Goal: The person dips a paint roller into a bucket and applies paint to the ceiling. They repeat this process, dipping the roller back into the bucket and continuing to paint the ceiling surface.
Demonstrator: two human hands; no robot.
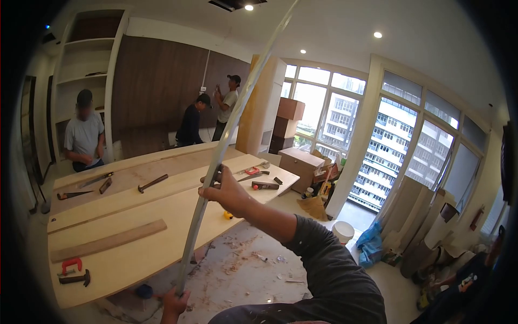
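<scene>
A long, narrow, silvery metal bar stands tilted in front of me, running from low by my body up past the ceiling line. My right hand grips it at mid-length with the arm stretched forward. Lower down, my left hand is closed around the bar near its bottom end. Behind the bar lies a wooden worktable of pale boards. On it rest a loose wooden strip, a red clamp, a claw hammer, another hammer and a hand plane.
Three people work beyond the table: one in a grey shirt at left, one in dark clothes, one in a light shirt. Debris covers the floor. A white bucket and blue plastic bag stand right.
</scene>
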